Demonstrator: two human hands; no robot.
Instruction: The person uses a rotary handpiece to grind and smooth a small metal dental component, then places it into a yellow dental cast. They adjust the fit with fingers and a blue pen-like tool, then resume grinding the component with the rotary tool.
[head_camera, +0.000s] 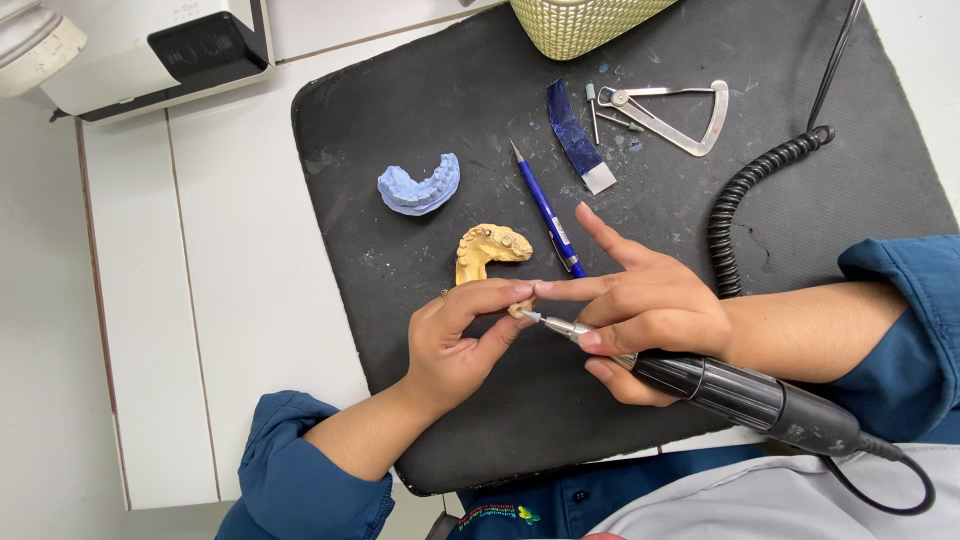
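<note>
Currently left hand (455, 345) pinches a small piece (519, 310); right hand (640, 315) grips the handpiece (720, 385), bur just beside fingertips (522, 291). Risk: slip nicks them.

White boxy device (150, 50) at top-left corner of bench, w/ dark glossy rectangular screen panel (205, 45) on its front, blank. No pkgs, labels or signs seen elsewhere.
</note>
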